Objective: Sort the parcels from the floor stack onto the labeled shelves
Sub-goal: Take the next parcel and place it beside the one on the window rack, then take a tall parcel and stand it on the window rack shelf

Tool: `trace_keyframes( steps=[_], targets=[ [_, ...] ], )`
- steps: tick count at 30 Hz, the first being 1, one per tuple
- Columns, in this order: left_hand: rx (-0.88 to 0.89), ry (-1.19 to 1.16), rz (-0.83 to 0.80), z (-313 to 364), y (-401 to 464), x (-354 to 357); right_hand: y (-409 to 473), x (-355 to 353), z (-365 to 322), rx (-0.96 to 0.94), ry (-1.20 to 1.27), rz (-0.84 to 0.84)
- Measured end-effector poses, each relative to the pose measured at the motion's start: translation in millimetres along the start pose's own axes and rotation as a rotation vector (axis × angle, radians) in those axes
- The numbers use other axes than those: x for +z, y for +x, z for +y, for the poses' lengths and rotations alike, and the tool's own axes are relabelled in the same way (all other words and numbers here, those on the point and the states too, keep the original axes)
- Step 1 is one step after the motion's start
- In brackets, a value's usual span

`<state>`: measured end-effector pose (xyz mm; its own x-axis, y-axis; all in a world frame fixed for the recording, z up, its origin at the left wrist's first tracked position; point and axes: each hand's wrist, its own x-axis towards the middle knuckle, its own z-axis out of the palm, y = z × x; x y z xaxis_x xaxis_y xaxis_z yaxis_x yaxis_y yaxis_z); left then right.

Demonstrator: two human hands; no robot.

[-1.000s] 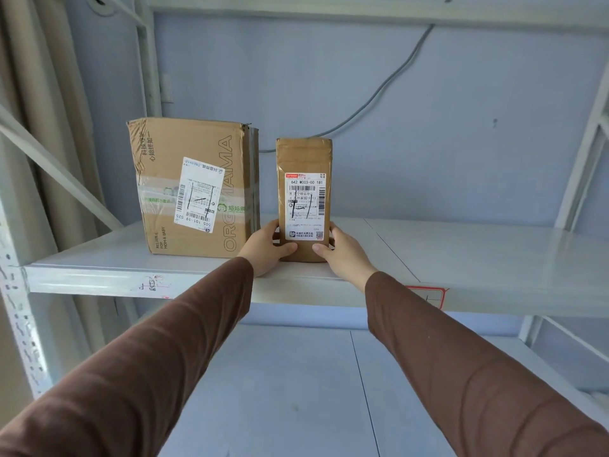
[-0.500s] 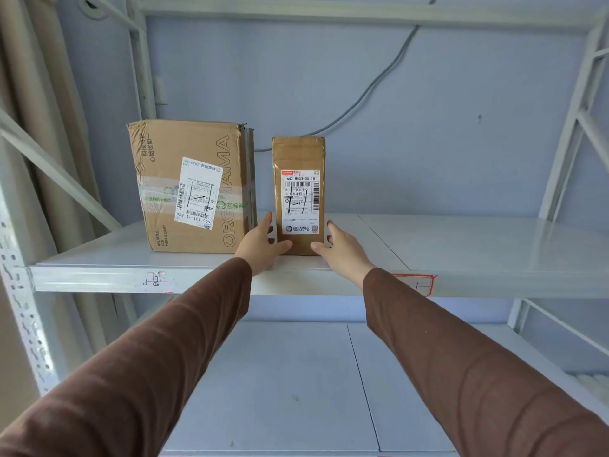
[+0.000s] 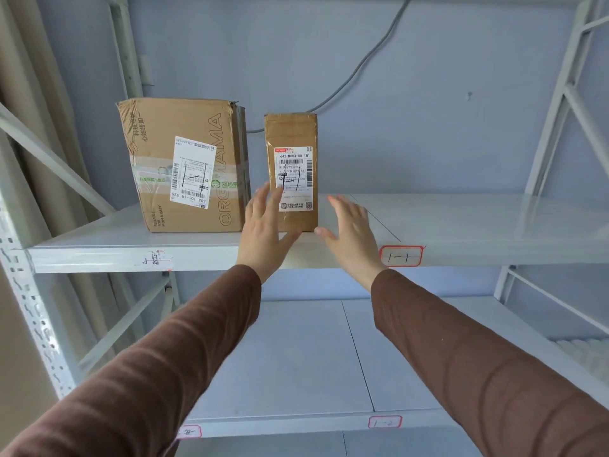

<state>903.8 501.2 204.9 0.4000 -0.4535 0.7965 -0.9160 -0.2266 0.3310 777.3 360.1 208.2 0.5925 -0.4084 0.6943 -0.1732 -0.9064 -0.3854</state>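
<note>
A small brown parcel [image 3: 291,136] with a white shipping label stands upright on the upper white shelf [image 3: 461,225], just right of a larger cardboard box [image 3: 184,127] that also carries a label. My left hand [image 3: 263,232] is in front of the small parcel's lower left, fingers spread, holding nothing. My right hand [image 3: 352,235] hovers at its lower right, also spread and empty. Neither hand grips the parcel. A red-framed tag [image 3: 400,256] reading 1-1 is stuck on the shelf's front edge.
A lower shelf [image 3: 296,357] carries a tag [image 3: 384,422] marked 1-2 and another tag [image 3: 190,432] at its left. White uprights and diagonal braces [image 3: 59,166] frame both sides. A grey cable [image 3: 362,64] runs down the blue wall.
Both hands have let go of the small parcel and drawn back from it with fingers opening. The parcel stays upright on the shelf. The view has tilted down, showing the lower shelf.
</note>
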Motion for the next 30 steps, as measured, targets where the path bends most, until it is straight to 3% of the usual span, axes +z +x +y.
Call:
trace_keyframes(
  steps=[3, 9, 17, 30],
  targets=[
    [0.103, 0.066, -0.035, 19.9, -7.4, 13.3, -20.4, -12.0, 14.9, -0.062, -0.184, 0.064],
    [0.276, 0.089, -0.150, 68.7, -31.2, 64.9, -84.4, -49.2, 61.5, 0.000, -0.427, 0.095],
    [0.461, 0.081, -0.382, 166.6, -98.1, 159.8, -203.1, -122.9, 140.6, 0.273, -0.629, 0.000],
    [0.534, 0.100, -0.765, 373.6, -230.1, 319.3, -400.9, -265.3, 289.8, 0.700, -0.739, -0.268]
  ],
)
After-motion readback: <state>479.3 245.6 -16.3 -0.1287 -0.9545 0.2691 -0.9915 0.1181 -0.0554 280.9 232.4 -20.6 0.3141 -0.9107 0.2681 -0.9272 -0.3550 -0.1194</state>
